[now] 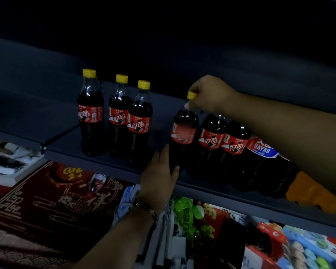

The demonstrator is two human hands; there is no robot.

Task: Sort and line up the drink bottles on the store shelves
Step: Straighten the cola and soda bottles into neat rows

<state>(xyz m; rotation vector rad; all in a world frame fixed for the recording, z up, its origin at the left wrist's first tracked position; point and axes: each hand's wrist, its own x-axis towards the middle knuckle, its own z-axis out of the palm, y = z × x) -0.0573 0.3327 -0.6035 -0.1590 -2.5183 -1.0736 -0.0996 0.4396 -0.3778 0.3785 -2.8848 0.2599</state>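
One cola bottle (183,133) is being shifted along the shelf (113,164), near its front edge, between a row of three (116,115) and a right-hand cluster. The right hand (209,94) pinches its yellow cap; the left hand (158,175), fingers straight, steadies its base. Next, it likely needs sliding left into line.

You can read "DAYAO" in white letters on the blue-and-red label of the dark bottle (264,164) at the right end of the row. The cola bottles' (91,113) red labels carry white characters too blurred to read.
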